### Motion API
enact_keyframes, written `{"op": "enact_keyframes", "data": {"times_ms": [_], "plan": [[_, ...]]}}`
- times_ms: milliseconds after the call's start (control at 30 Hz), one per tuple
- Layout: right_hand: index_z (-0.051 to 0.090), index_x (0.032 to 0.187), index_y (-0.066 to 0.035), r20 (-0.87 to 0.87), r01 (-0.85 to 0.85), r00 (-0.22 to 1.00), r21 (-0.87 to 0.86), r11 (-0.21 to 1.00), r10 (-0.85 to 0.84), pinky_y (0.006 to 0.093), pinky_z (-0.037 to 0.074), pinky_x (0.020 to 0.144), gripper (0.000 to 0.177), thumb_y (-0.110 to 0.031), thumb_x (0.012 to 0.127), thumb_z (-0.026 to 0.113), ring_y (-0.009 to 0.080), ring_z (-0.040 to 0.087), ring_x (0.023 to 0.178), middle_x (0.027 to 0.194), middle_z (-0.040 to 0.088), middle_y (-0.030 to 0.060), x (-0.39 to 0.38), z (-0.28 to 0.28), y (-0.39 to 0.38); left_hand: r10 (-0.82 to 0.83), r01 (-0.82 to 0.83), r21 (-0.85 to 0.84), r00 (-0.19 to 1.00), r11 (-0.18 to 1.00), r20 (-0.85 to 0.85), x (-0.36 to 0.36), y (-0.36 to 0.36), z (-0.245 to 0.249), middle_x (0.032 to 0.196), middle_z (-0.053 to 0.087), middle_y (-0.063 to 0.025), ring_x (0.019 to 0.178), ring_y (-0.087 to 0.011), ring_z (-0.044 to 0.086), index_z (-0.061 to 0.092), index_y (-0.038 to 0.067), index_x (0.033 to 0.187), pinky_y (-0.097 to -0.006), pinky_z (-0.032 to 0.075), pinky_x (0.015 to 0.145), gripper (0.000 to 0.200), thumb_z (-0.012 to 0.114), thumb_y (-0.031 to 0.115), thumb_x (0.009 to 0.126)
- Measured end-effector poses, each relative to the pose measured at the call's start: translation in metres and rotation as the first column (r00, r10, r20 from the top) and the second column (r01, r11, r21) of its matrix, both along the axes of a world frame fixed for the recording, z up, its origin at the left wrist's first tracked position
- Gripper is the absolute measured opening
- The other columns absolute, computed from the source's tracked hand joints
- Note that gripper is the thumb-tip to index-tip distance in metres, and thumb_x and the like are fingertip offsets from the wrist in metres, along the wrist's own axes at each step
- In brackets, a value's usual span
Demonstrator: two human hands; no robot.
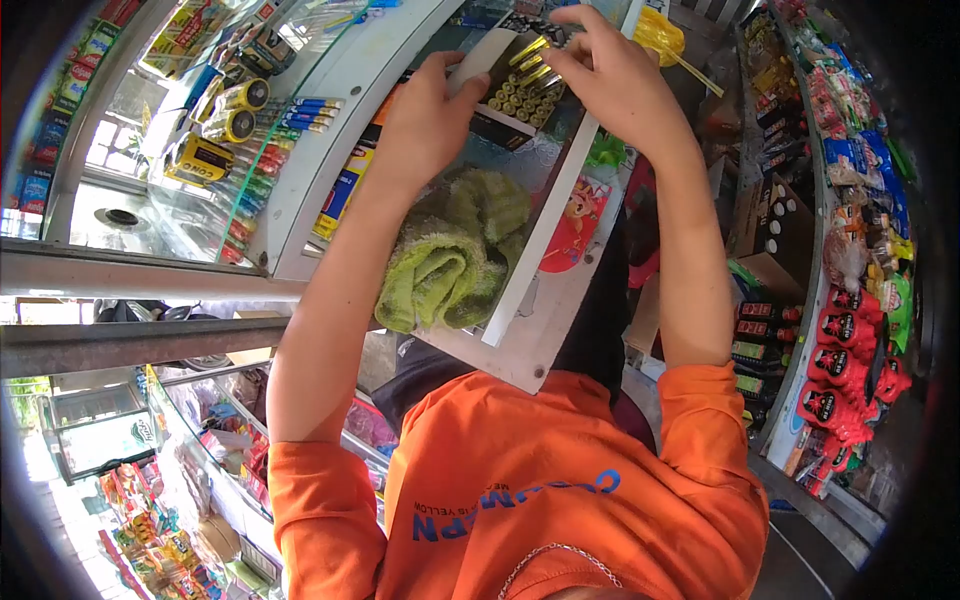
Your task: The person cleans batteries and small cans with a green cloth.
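Observation:
A small dark cardboard box (505, 128) of batteries sits in the drawer, its pale flap raised. Several gold-ended batteries (523, 103) stand packed in it, and a few lie across the top. My left hand (432, 120) grips the box's left side and flap, thumb on the flap. At the box's upper right, my right hand (620, 85) has thumb and index finger apart, close to the loose batteries. Nothing is clearly visible between them. A folded green towel (435, 265) lies nearer me, below the box.
The drawer's white rim (535, 255) runs along its right side. On the left, a glass display case (255, 190) holds large yellow-black batteries (205, 160) and pens. Shelves at right carry red packages (835, 365) and a carton of bottles (775, 230). A yellow plastic bag (660, 38) is beyond my right hand.

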State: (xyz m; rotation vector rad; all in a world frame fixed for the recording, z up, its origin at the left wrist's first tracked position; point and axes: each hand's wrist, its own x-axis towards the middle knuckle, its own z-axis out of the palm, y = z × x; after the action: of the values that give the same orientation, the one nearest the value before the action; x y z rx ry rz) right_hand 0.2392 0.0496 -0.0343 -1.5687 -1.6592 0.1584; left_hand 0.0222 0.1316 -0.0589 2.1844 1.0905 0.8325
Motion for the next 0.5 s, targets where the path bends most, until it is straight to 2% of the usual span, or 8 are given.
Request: {"op": "enact_keyframes", "data": {"times_ms": [33, 67, 100, 233, 267, 300, 367, 500], "plan": [[0.061, 0.131, -0.002, -0.037, 0.035, 0.999, -0.112, 0.993, -0.04, 0.0401, 0.053, 0.076, 0.039, -0.028, 0.102, 0.064, 0.027, 0.072, 0.082, 0.093, 0.074, 0.0149, -0.01, 0.019, -0.009, -0.002, 0.002, -0.001, 1.0, 1.0, -0.001, 0.001, 0.0, 0.0, 0.107, 0.073, -0.0152, 0.09, -0.0154, 0.063, 0.059, -0.007, 0.137, -0.0323, 0.051, 0.081, 0.053, 0.065, 0.033, 0.103], [0.055, 0.142, 0.003, -0.069, 0.064, 0.994, -0.223, 0.973, -0.082, 0.0424, 0.054, 0.074, 0.046, -0.021, 0.104, 0.063, 0.0313, 0.071, 0.079, 0.094, 0.073, 0.0202, -0.016, 0.03, -0.013, 0.005, -0.005, 0.009, 1.0, 1.0, -0.002, 0.0, -0.002, 0.002, 0.108, 0.073, -0.0228, 0.097, -0.0276, 0.068, 0.059, -0.008, 0.136, -0.0374, 0.053, 0.086, 0.056, 0.066, 0.035, 0.101], [0.055, 0.142, 0.003, -0.07, 0.064, 0.994, -0.224, 0.973, -0.082, 0.0424, 0.054, 0.074, 0.046, -0.021, 0.104, 0.063, 0.0313, 0.071, 0.079, 0.094, 0.073, 0.0202, -0.018, 0.028, -0.011, 0.012, -0.012, 0.018, 1.0, 1.0, -0.004, 0.0, -0.004, 0.004, 0.108, 0.073, -0.0303, 0.103, -0.0398, 0.074, 0.06, -0.01, 0.134, -0.0424, 0.055, 0.091, 0.059, 0.067, 0.037, 0.098], [0.069, 0.119, 0.003, -0.125, 0.174, 0.976, -0.04, 0.984, -0.177, 0.0402, 0.055, 0.071, 0.028, -0.017, 0.1, 0.066, 0.0286, 0.071, 0.078, 0.088, 0.072, 0.0172, -0.022, 0.015, -0.003, 0.024, -0.023, 0.043, 0.999, 0.999, -0.026, 0.003, -0.012, 0.009, 0.108, 0.073, -0.0309, 0.104, -0.041, 0.073, 0.06, -0.01, 0.134, -0.0428, 0.055, 0.092, 0.06, 0.066, 0.038, 0.098], [0.071, 0.113, 0.004, -0.127, 0.208, 0.971, 0.037, 0.977, -0.202, 0.0393, 0.055, 0.071, 0.024, -0.016, 0.1, 0.067, 0.0266, 0.07, 0.078, 0.088, 0.072, 0.016, -0.022, 0.012, -0.002, 0.031, -0.029, 0.052, 0.999, 0.998, -0.037, 0.004, -0.012, 0.009, 0.108, 0.074, -0.0255, 0.101, -0.0321, 0.072, 0.061, -0.008, 0.135, -0.0394, 0.054, 0.09, 0.058, 0.066, 0.039, 0.1], [0.071, 0.113, 0.004, -0.126, 0.211, 0.971, 0.037, 0.977, -0.205, 0.0393, 0.055, 0.071, 0.024, -0.016, 0.1, 0.067, 0.0266, 0.07, 0.078, 0.088, 0.072, 0.016, -0.02, 0.008, -0.001, 0.037, -0.034, 0.063, 0.998, 0.997, -0.047, 0.005, -0.013, 0.008, 0.108, 0.074, -0.0201, 0.098, -0.0233, 0.07, 0.062, -0.006, 0.136, -0.0361, 0.053, 0.088, 0.057, 0.065, 0.04, 0.102], [0.071, 0.117, -0.01, 0.01, 0.203, 0.979, 0.039, 0.978, -0.203, 0.0365, 0.048, 0.086, 0.032, -0.035, 0.097, 0.068, 0.0216, 0.075, 0.086, 0.086, 0.078, 0.0064, -0.017, -0.003, 0.0, 0.026, -0.023, 0.065, 0.999, 0.998, -0.047, 0.005, -0.01, 0.006, 0.108, 0.074, -0.0201, 0.099, -0.024, 0.07, 0.062, -0.006, 0.134, -0.0363, 0.053, 0.088, 0.056, 0.065, 0.041, 0.103], [0.074, 0.114, -0.014, 0.036, 0.166, 0.985, 0.043, 0.985, -0.167, 0.033, 0.043, 0.091, 0.031, -0.036, 0.095, 0.07, 0.0198, 0.076, 0.084, 0.08, 0.079, 0.0024, -0.026, -0.013, 0.003, 0.003, -0.001, 0.05, 0.999, 0.999, -0.037, 0.004, -0.013, 0.008, 0.104, 0.074, -0.0202, 0.097, -0.0256, 0.07, 0.064, -0.006, 0.131, -0.0366, 0.053, 0.087, 0.054, 0.062, 0.041, 0.105]]}}
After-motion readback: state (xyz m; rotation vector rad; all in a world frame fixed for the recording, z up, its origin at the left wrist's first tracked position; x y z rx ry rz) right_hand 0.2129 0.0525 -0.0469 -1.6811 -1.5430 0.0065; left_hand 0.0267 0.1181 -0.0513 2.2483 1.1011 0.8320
